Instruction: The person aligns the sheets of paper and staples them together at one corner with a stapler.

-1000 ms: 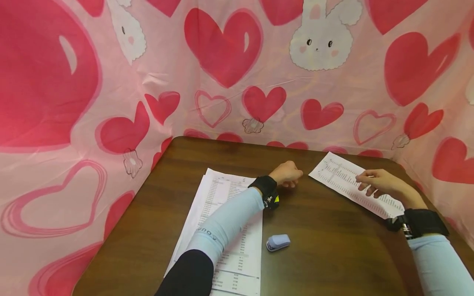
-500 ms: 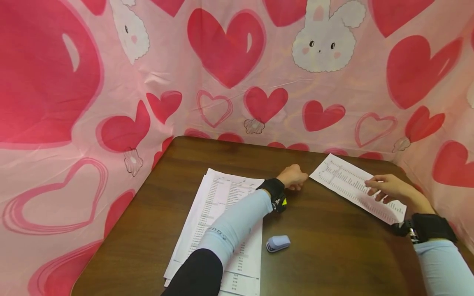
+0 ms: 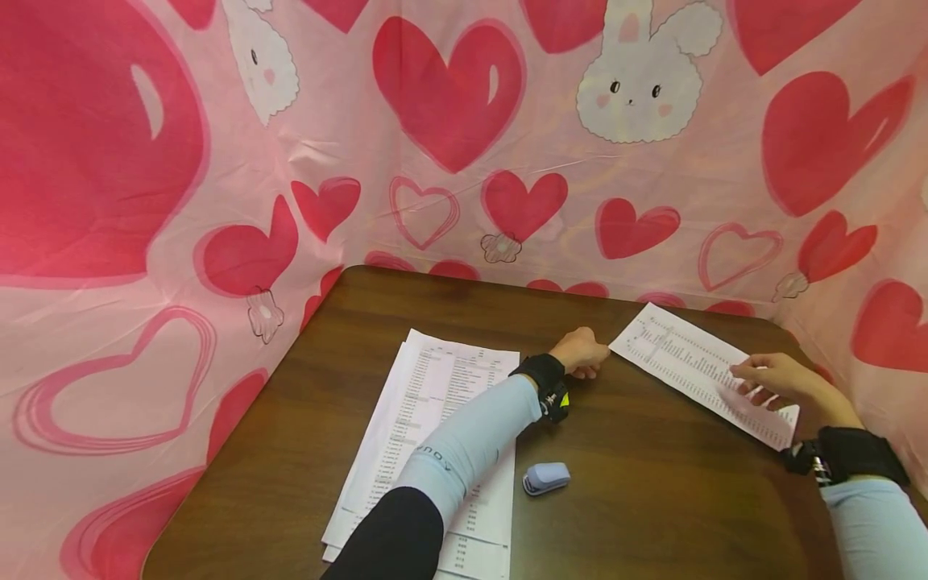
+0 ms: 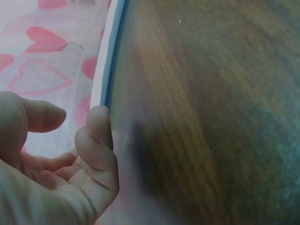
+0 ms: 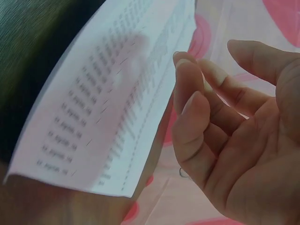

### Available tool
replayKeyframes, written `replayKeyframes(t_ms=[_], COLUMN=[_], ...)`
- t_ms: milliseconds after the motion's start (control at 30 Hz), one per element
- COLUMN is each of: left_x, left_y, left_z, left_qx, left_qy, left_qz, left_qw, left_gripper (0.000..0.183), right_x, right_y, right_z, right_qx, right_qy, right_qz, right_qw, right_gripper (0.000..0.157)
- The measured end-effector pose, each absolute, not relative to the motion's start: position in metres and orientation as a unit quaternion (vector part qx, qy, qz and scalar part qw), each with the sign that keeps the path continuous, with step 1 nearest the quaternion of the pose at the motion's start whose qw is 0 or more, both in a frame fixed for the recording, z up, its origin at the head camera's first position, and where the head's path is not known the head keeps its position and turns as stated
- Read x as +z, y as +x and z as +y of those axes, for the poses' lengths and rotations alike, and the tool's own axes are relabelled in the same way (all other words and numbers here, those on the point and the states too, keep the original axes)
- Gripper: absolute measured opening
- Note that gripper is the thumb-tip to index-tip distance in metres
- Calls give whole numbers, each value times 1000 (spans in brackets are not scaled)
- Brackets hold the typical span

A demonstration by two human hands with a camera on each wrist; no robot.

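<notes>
A printed sheet of paper (image 3: pixel 670 346) lies slanted at the table's far right. My left hand (image 3: pixel 582 352), its fingers loosely curled, is right at the sheet's left corner. In the left wrist view a fingertip of the left hand (image 4: pixel 89 159) meets a thin pale edge, with the thumb apart from it. Over the sheet's right end is my right hand (image 3: pixel 776 379), palm turned inward. Its fingers bend loosely beside the sheet's edge in the right wrist view, where the sheet (image 5: pixel 98 108) looks bowed; the thumb of the right hand (image 5: pixel 234 122) stands apart.
A stack of printed papers (image 3: pixel 442 366) lies on the left of the wooden table (image 3: pixel 652 499), partly under the left forearm. A small lavender stapler (image 3: pixel 547 478) sits right of the stack. Pink fabric (image 3: pixel 449 217) with hearts and rabbits surrounds the table.
My left hand has moved right, up to the sheet's corner. My right hand has shifted slightly right and nearer along the sheet. The stapler and stack stay put.
</notes>
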State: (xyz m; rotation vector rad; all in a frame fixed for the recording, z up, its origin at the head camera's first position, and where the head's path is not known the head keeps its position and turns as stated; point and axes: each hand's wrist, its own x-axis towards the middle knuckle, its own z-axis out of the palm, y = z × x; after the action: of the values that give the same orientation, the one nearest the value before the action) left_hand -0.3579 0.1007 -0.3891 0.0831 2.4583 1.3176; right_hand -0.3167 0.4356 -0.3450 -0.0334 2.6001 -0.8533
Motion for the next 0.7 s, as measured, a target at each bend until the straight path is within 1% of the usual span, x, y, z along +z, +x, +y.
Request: replayKeyframes(t_ms=[400, 567, 700], left_x=[-395, -396, -396], left_y=[-362, -361, -358], left_z=[107, 114, 115], left_qx=[469, 442, 440], left_qy=[5, 14, 21], left_qz=[865, 880, 882], left_qw=[177, 171, 167], left_gripper=[19, 19, 19], right_x=[-349, -350, -352], right_y=[-308, -303, -299], right_z=[454, 456, 457], right_qx=[-290, -292, -286], right_qy=[23, 34, 33], right_qz=[934, 932, 936], right_qw=[205, 211, 202], right_gripper=[43, 43, 42])
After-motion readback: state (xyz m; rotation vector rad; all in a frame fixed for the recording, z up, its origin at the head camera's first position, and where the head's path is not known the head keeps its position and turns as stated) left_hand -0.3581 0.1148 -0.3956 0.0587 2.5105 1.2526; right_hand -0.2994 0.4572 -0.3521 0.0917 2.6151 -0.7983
